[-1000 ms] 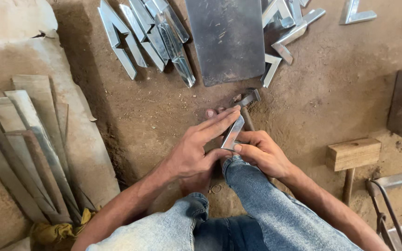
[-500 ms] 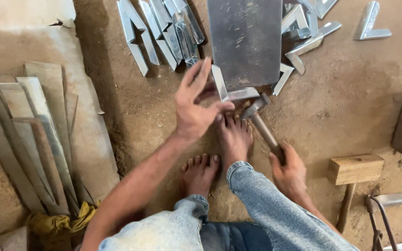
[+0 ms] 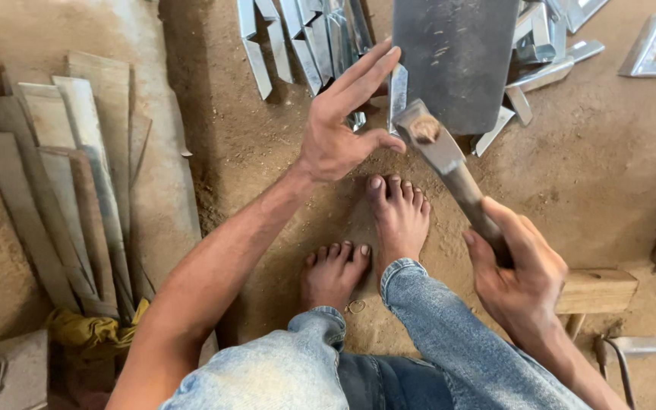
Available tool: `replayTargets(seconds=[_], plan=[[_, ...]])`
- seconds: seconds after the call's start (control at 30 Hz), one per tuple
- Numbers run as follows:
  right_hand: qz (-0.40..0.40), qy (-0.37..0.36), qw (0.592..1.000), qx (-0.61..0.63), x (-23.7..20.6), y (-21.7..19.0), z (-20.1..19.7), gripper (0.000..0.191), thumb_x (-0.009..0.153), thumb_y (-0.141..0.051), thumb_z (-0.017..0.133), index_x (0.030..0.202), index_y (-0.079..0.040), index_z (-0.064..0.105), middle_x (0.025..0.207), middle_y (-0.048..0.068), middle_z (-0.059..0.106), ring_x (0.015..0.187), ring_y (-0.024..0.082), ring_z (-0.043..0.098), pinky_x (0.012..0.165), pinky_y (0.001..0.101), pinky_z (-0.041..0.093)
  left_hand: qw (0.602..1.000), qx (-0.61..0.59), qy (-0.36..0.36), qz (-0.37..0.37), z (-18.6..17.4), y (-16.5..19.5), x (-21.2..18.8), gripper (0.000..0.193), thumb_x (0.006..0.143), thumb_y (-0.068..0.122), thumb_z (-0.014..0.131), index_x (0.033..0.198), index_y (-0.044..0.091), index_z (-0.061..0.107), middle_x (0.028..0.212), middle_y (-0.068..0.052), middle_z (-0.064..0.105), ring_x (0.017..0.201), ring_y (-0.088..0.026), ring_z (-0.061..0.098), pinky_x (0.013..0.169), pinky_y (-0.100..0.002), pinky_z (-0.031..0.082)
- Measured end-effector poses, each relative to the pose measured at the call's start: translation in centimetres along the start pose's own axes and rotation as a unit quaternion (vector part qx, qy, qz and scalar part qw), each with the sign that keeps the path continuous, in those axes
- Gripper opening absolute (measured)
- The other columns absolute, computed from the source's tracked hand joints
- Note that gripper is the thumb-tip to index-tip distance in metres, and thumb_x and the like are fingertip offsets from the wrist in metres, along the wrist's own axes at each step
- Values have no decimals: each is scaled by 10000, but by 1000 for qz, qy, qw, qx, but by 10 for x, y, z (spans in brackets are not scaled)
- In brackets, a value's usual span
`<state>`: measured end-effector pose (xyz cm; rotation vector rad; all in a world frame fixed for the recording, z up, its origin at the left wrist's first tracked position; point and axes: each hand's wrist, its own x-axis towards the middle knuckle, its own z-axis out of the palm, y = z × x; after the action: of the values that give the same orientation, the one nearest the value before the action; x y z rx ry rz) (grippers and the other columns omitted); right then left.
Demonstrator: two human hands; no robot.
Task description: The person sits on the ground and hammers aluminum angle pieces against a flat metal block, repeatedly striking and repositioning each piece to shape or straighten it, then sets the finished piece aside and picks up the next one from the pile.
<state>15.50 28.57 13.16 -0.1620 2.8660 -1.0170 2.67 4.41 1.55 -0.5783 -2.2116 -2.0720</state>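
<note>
Since the earlier frame the hammer [image 3: 449, 163] had come up: its head, then low beside the strip, now stood raised over the near edge of the steel plate [image 3: 455, 57], handle slanting down to the right hand [image 3: 521, 277]. That hand had drawn back toward the body and stayed clamped round the handle's lower end. The left hand [image 3: 343, 121] had barely shifted. It was spread open, fingers straight and splayed toward the plate, thumb pointing right, and its fingertips reached the narrow metal strip [image 3: 398, 87] standing just beside the plate's left edge. Whether it pinched the strip or only steadied it, I could not tell. The hands were well apart.

Both bare feet [image 3: 400, 216] were planted on the dirt floor [image 3: 609, 167] below the left hand, as before.

Bent metal angles [image 3: 298, 38] lay at the floor's far edge, left of the plate; more [image 3: 651, 53] lay to its right. Flat strips [image 3: 62, 175] were fanned out along the left edge. A wooden mallet [image 3: 597, 292] lay at the right, behind the right hand.
</note>
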Motion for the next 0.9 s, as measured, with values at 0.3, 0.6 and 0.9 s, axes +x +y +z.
replayTargets(seconds=[0.3, 0.6, 0.9], plan=[[-1, 22, 1000, -5, 2, -3, 13, 406, 947, 18, 775, 1326, -33, 640, 956, 150, 699, 742, 152, 656, 614, 284, 520, 1000, -1, -12, -26, -11, 7, -4, 1066, 718, 139, 1015, 1603, 211, 427, 1652, -58, 429, 1497, -217, 487, 1278, -328, 468], [-6, 12, 1000, -28, 6, -3, 16, 409, 936, 29, 769, 1320, -46, 652, 991, 158, 710, 785, 177, 681, 668, 307, 542, 1000, -16, -6, -17, -11, 3, -3, 1040, 732, 109, 1002, 1592, 209, 425, 1659, -59, 426, 1497, -213, 489, 1290, -331, 454], [-9, 23, 1000, -13, 8, -4, 15, 399, 962, 23, 776, 1334, -30, 643, 959, 138, 705, 722, 144, 659, 630, 281, 525, 998, -47, -10, -28, -13, 0, -4, 1026, 746, 130, 1002, 1598, 223, 439, 1664, -55, 415, 1490, -207, 498, 1281, -341, 464]])
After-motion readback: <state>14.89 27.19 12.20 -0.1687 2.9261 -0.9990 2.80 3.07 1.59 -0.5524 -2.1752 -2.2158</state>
